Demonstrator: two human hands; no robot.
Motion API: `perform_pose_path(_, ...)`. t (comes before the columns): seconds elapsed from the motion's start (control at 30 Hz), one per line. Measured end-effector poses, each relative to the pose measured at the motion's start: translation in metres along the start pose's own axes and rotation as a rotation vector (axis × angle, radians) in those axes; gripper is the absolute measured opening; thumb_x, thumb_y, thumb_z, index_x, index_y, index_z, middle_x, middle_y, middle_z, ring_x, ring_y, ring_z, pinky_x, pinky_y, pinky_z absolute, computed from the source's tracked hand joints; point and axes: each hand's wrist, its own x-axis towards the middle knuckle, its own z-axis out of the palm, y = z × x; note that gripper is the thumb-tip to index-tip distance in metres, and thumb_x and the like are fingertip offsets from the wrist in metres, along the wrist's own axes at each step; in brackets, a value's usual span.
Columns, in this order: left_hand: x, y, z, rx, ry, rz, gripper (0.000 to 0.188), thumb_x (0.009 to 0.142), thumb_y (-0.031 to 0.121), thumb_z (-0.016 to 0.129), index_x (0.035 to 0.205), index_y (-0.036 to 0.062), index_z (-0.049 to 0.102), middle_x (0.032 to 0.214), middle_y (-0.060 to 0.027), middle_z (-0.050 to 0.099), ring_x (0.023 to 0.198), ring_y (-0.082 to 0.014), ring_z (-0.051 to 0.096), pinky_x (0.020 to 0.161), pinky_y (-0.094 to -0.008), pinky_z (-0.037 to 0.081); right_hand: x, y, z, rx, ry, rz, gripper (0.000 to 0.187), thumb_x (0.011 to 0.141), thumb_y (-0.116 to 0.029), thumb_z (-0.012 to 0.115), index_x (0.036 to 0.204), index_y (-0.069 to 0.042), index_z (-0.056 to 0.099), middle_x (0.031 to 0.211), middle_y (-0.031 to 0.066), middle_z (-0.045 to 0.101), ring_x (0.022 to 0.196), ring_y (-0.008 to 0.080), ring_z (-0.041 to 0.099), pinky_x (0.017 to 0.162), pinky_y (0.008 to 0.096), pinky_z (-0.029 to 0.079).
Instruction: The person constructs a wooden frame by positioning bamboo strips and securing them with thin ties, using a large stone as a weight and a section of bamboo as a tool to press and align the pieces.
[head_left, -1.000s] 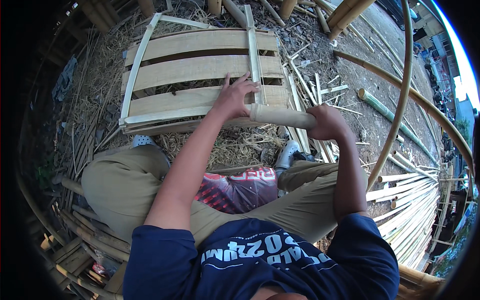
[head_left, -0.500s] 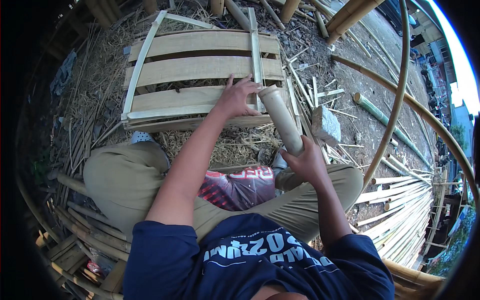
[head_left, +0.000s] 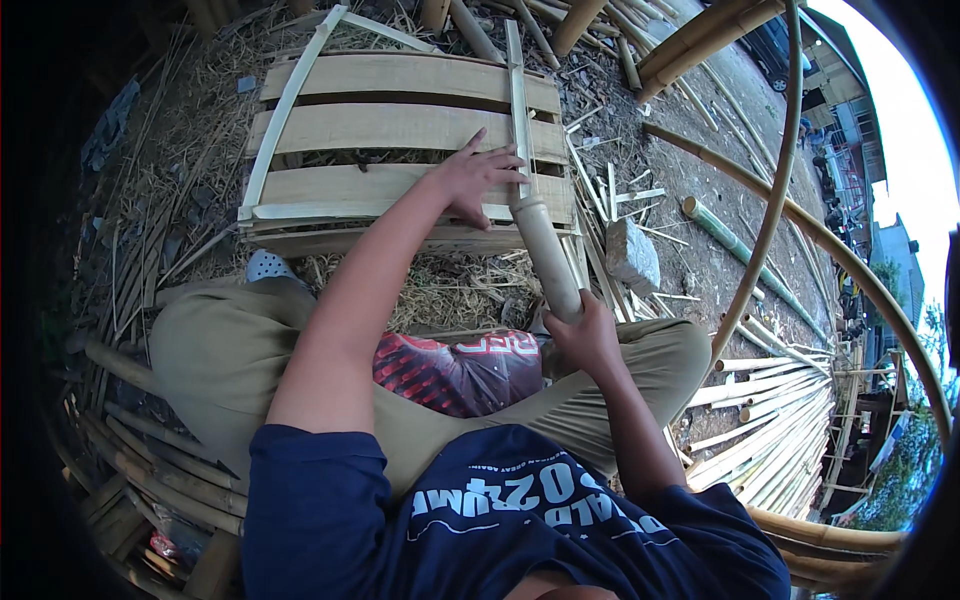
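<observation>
Before me lies a slatted wooden platform (head_left: 370, 128) with pale split-bamboo strips laid around its sides. My left hand (head_left: 475, 182) rests over its right front part, fingers spread, fingertips at the long upright strip (head_left: 518, 100). I cannot tell whether they press on it. My right hand (head_left: 588, 332) is wrapped round the lower end of a thick, pale bamboo club (head_left: 548, 255). The club tilts away from me, its wider ringed head at the near end of that strip, just beside my left hand. Along the platform's front edge runs another strip (head_left: 350, 212).
A whitish stone block (head_left: 632, 258) sits right of the platform among bamboo splinters. Beyond it lie a green bamboo pole (head_left: 745, 245) and a fan of cut poles (head_left: 770, 430). A curved pole (head_left: 780, 190) rises at right. Dry straw (head_left: 420, 285) covers the ground by my crossed legs.
The club's head has shifted left and nearer to me, over the strip's near end. My left hand's thumb has drawn away from the strip, and its fingers are spread wider. My view has shifted slightly.
</observation>
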Motion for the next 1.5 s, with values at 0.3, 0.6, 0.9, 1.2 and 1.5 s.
perform_pose_path(0.3, 0.000, -0.005, 0.009, -0.037, 0.087, -0.005, 0.119, 0.057, 0.051, 0.092, 0.159, 0.0227, 0.039, 0.168, 0.0028, 0.037, 0.162, -0.0181, 0.017, 0.130, -0.0617, -0.004, 0.005, -0.009, 0.001, 0.118, 0.167, -0.098, 0.045, 0.083, -0.028, 0.081, 0.108, 0.007, 0.067, 0.078, 0.0190, 0.071, 0.072, 0.0264, 0.073, 0.067, 0.0415, 0.056)
perform_pose_path(0.6, -0.001, -0.009, 0.010, -0.088, 0.132, -0.010, 0.120, 0.053, 0.047, 0.095, 0.158, 0.0229, 0.043, 0.165, 0.0029, 0.042, 0.161, -0.0213, 0.019, 0.131, -0.0605, -0.002, -0.002, -0.019, 0.018, 0.327, 0.232, -0.093, 0.047, 0.084, -0.033, 0.079, 0.099, 0.009, 0.063, 0.083, 0.0308, 0.071, 0.085, 0.0476, 0.073, 0.074, 0.0517, 0.055)
perform_pose_path(0.9, 0.000, -0.004, 0.008, -0.112, 0.164, 0.000, 0.121, 0.051, 0.046, 0.095, 0.158, 0.0223, 0.043, 0.165, 0.0019, 0.043, 0.161, -0.0233, 0.019, 0.131, -0.0605, -0.001, 0.008, -0.002, 0.039, 0.330, 0.262, -0.114, 0.045, 0.087, -0.035, 0.079, 0.098, 0.004, 0.059, 0.081, 0.0315, 0.069, 0.081, 0.0505, 0.071, 0.073, 0.0550, 0.055)
perform_pose_path(1.2, -0.003, -0.006, 0.007, -0.144, 0.152, -0.024, 0.121, 0.050, 0.043, 0.096, 0.157, 0.0206, 0.045, 0.163, 0.0009, 0.044, 0.161, -0.0247, 0.019, 0.131, -0.0594, -0.002, 0.016, 0.008, 0.043, -0.009, 0.164, -0.079, 0.047, 0.089, -0.036, 0.078, 0.103, 0.003, 0.057, 0.080, 0.0318, 0.069, 0.078, 0.0515, 0.070, 0.071, 0.0563, 0.055)
perform_pose_path(1.5, -0.002, -0.001, 0.003, -0.151, 0.116, -0.040, 0.118, 0.050, 0.038, 0.096, 0.155, 0.0213, 0.047, 0.165, 0.0016, 0.042, 0.161, -0.0237, 0.018, 0.132, -0.0592, -0.002, 0.009, 0.007, 0.044, 0.173, 0.405, -0.200, 0.050, 0.089, -0.038, 0.078, 0.108, 0.003, 0.058, 0.084, 0.0311, 0.071, 0.080, 0.0499, 0.072, 0.072, 0.0565, 0.056)
